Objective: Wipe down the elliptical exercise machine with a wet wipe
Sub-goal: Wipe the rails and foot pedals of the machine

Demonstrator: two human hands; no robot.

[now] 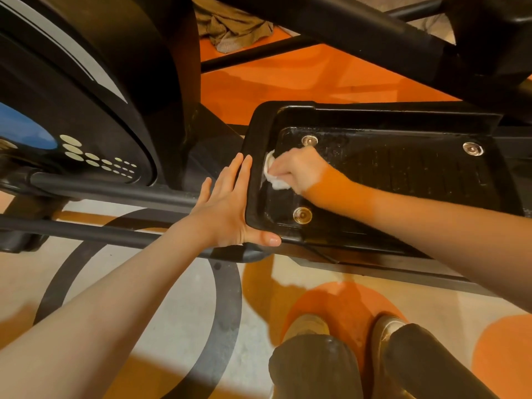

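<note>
The black elliptical machine fills the upper view, with its flywheel housing point(86, 116) at the left. Its black foot pedal point(403, 168) lies in the middle, with a raised rim and three metal bolts. My right hand point(299, 168) grips a crumpled white wet wipe point(273, 175) and presses it on the pedal's inner left end. My left hand point(227, 208) lies flat against the pedal's outer left rim, fingers straight, thumb under the front corner. The pedal surface looks wet and shiny.
Black frame rails point(115, 194) run along the floor under my left arm. A diagonal black bar point(359, 33) crosses above the pedal. A crumpled olive cloth point(233, 27) lies on the orange floor behind. My knees and shoes point(345, 341) are at the bottom.
</note>
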